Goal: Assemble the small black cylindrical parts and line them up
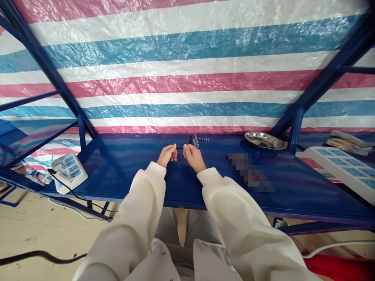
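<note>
Both my hands are raised just above the blue metal shelf (131, 171), near its middle. My left hand (167, 154) and my right hand (193, 156) are closed in pinches on the two ends of a thin dark rod (179, 147) held level between them. Just beyond my right hand stands a small cluster of little metal parts (199, 139), some upright, some in a short row. My white sleeves cover both forearms.
A round steel dish (265, 140) sits at the right rear of the shelf. A blurred patch (250, 171) lies right of my hands. White power strips lie at the left edge (69, 171) and at the far right (342, 166). Blue frame posts and a striped tarp stand behind.
</note>
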A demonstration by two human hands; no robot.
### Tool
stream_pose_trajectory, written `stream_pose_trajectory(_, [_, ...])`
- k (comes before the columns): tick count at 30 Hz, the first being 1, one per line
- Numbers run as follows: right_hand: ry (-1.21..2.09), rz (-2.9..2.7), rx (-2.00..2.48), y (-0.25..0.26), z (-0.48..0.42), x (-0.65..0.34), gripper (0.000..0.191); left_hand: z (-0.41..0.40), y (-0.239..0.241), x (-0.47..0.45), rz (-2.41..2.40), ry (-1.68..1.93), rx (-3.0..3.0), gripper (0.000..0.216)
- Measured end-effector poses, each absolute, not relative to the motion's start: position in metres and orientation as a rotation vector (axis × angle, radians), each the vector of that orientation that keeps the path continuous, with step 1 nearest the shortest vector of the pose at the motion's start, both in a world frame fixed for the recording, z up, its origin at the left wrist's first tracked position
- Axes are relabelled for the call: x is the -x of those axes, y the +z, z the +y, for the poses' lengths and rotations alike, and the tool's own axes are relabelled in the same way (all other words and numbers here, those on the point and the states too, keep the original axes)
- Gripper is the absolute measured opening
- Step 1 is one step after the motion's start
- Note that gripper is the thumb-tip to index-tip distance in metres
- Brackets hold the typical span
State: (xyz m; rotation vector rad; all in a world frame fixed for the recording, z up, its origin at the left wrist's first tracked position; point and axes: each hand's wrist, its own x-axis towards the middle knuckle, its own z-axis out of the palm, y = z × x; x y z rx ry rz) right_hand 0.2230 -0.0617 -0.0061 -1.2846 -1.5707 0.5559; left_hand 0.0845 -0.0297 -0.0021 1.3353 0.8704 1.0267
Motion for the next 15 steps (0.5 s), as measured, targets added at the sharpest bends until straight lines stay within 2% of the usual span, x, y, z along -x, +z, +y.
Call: stream_pose_trajectory(15, [0.571, -1.691, 1.276, -0.0087, -0.0621, -0.2252, 0.038, -0.0264, -0.0070, -0.0861, 0.890, 1.050, -1.145, 0.051])
